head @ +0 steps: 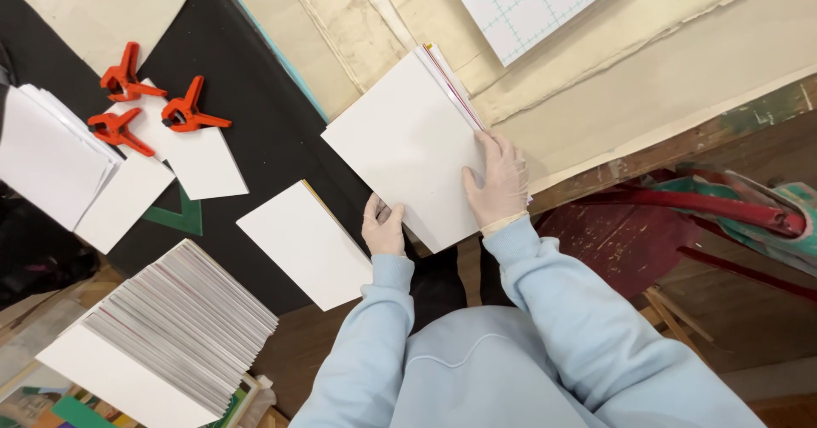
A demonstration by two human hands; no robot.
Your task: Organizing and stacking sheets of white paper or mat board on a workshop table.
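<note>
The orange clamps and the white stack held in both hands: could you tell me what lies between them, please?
In the head view, bare black mat separates the orange clamps from the held white stack; another white booklet lies lower, beside the left hand.

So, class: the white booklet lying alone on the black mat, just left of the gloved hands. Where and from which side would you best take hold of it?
Probably the white booklet is best gripped at its near corner, which juts past the black mat edge, so fingers can slip under it. Come from the person's side; the left hand is closest. It lies flat, so elsewhere there is little to pinch.
</note>
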